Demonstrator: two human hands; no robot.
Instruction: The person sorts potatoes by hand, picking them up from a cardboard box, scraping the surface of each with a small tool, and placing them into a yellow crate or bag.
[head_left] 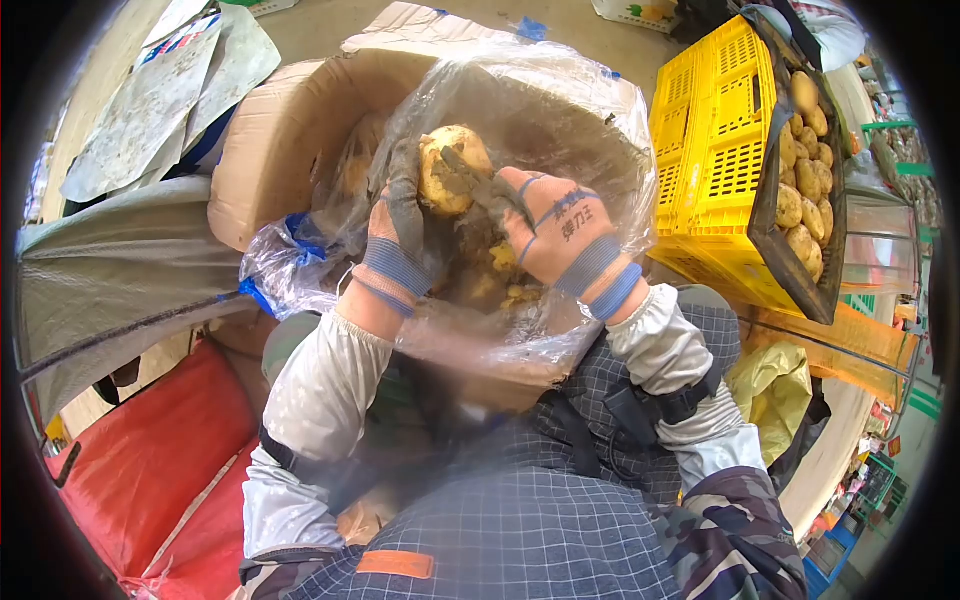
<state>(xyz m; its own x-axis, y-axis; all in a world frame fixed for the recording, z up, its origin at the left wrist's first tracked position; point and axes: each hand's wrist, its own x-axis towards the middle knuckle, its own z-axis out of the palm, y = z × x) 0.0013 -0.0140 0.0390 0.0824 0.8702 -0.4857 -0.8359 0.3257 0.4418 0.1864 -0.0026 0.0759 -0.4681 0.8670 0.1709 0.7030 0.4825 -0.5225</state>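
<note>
Both hands wear orange gloves with dark, dirty fingers and blue-striped cuffs. My left hand (398,222) grips the left side of a round, yellowish potato (447,185) with dark soil on it. On the potato's right side, the dark fingers of my right hand (548,222) are bent and touch its soiled patch; whether they hold a small tool cannot be made out. Beneath the hands is a cardboard box (270,150) lined with clear plastic (600,90). Small yellowish pieces (505,258) and dark soil lie inside it.
Yellow crates (700,150) stand on the right, with potatoes (805,200) in a dark liner. Dirty sheets (150,110) lie at the upper left. Red sacks (150,460) are at the lower left, and a yellow-green bag (775,395) is by my right arm.
</note>
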